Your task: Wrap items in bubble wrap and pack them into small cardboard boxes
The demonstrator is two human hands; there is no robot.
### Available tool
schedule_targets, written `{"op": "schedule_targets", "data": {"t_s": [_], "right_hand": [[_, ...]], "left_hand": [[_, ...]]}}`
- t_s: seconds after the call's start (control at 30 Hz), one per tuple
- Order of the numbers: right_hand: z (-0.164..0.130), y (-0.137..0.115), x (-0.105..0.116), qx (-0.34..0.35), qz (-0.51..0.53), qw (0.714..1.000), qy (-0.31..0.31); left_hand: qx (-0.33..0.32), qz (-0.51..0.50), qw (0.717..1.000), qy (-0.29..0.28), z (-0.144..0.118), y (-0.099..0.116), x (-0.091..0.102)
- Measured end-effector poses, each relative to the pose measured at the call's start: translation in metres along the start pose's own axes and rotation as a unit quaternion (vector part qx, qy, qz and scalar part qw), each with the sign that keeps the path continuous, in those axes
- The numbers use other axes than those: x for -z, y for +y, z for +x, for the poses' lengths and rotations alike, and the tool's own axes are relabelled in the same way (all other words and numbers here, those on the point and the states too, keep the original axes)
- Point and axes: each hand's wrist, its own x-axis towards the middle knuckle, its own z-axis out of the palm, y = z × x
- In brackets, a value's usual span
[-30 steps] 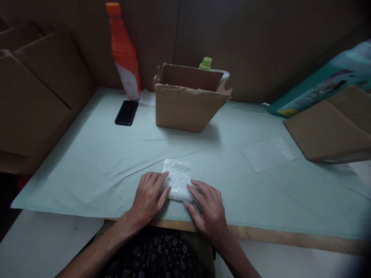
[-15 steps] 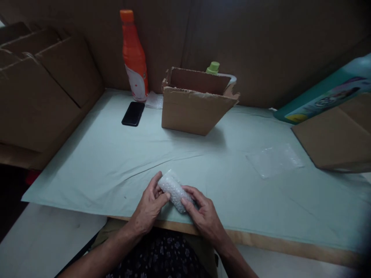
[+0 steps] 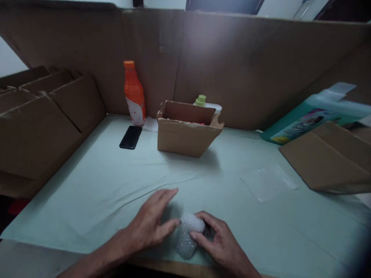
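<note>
A small bundle of bubble wrap [image 3: 188,238], rolled into a cylinder, is near the front edge of the cloth-covered table [image 3: 107,200]. My right hand [image 3: 218,239] grips its right side between thumb and fingers. What lies inside the wrap, if anything, cannot be made out. Just left of the bundle is my left hand [image 3: 153,218], its fingers stretched out and the thumb apart from them. The left thumb tip comes close to the wrap; whether it touches I cannot tell.
A torn-topped cardboard box [image 3: 185,137] stands mid-table, near a black phone [image 3: 131,137] and an orange bottle [image 3: 135,94]. A flat bubble wrap piece [image 3: 268,183] lies right. Cardboard boxes [image 3: 37,135] stand left. A teal jug [image 3: 307,116] leans behind another carton [image 3: 330,158].
My left hand has let go of the bubble wrap bundle and opened. The bundle has turned more upright in my right hand. The camera view has tilted up, showing more of the back panel.
</note>
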Motion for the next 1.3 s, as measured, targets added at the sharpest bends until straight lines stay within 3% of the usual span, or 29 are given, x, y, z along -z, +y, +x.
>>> {"op": "schedule_targets", "data": {"t_s": [0.13,0.23,0.33,0.4,0.47,0.57,0.67,0.73,0.8,0.9,1.0,1.1,1.2,1.27,1.3], "right_hand": [[0.005,-0.002,0.033,0.008,-0.05,0.998,0.027],[0.012,-0.014,0.071,0.061,-0.086,0.99,0.089],[0.028,-0.035,0.112,0.131,-0.081,0.962,0.227],[0.048,-0.055,0.135,0.17,-0.067,0.929,0.321],[0.079,-0.079,0.152,0.199,-0.082,0.908,0.359],[0.144,-0.115,0.162,0.248,-0.153,0.911,0.292],[0.215,-0.13,0.149,0.279,-0.214,0.925,0.144],[0.256,-0.125,0.132,0.277,-0.243,0.928,0.042],[0.285,-0.115,0.113,0.28,-0.293,0.914,-0.033],[0.306,-0.101,0.097,0.295,-0.363,0.88,-0.082],[0.297,-0.101,0.111,0.314,-0.357,0.878,-0.064],[0.254,-0.101,0.151,0.301,-0.303,0.904,0.019],[0.186,-0.078,0.185,0.211,-0.246,0.922,0.212],[0.149,-0.049,0.191,0.117,-0.209,0.9,0.364],[0.139,-0.033,0.188,0.079,-0.18,0.898,0.394]], "left_hand": [[-0.099,0.183,0.961,0.18,0.085,-0.006,0.065],[-0.114,0.231,0.942,0.217,0.149,-0.014,0.098],[-0.105,0.222,0.948,0.205,0.179,-0.028,0.102],[-0.112,0.193,0.95,0.217,0.179,-0.038,0.094],[-0.121,0.155,0.951,0.238,0.17,-0.045,0.083],[-0.11,0.114,0.955,0.251,0.161,-0.05,0.073],[-0.095,0.101,0.958,0.251,0.162,-0.051,0.073],[-0.09,0.099,0.959,0.249,0.165,-0.051,0.074],[-0.087,0.098,0.959,0.249,0.167,-0.051,0.075],[-0.091,0.095,0.959,0.251,0.169,-0.05,0.074],[-0.102,0.082,0.957,0.26,0.165,-0.048,0.072],[-0.117,0.054,0.948,0.292,0.155,-0.051,0.071],[-0.079,0.007,0.948,0.309,0.145,-0.066,0.071],[-0.018,-0.04,0.955,0.292,0.145,-0.078,0.07],[0.014,-0.072,0.958,0.276,0.148,-0.083,0.069]]}}
